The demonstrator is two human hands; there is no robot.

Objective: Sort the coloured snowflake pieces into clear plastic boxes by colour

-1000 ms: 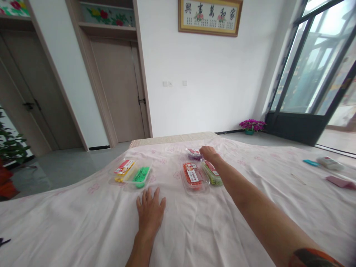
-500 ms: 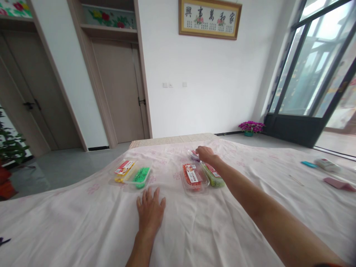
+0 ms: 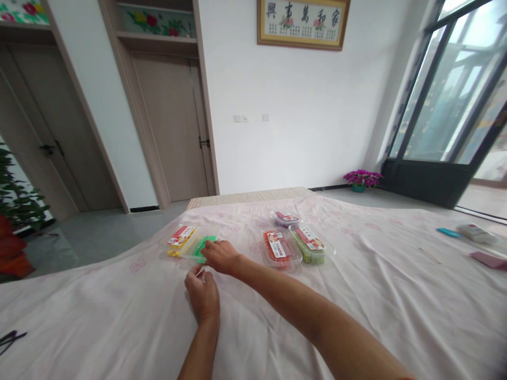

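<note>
My right hand [image 3: 222,256] reaches across to a clear plastic box of green pieces [image 3: 203,244] and closes its fingers on the box's near right corner. Just in front of that box, my left hand [image 3: 203,294] rests on the pink flowered sheet [image 3: 119,316] with its fingers curled in; what they pinch is hidden. A box of yellow pieces with a red label [image 3: 179,240] touches the green one on its left. Further right lie a red-filled box [image 3: 277,248], a pale green-filled box [image 3: 313,247] and, behind them, a small purple-filled box [image 3: 285,217].
At the sheet's right edge lie a teal item [image 3: 447,232], a white packet [image 3: 475,232] and a dark red flat thing [image 3: 489,259]. A black object [image 3: 11,338] lies at the far left. Beyond are grey floor, doors, a plant [image 3: 19,211] and a flower pot [image 3: 360,178].
My right hand left the purple box and swung left and nearer, onto the green box. My left hand, flat on the sheet before, has curled its fingers.
</note>
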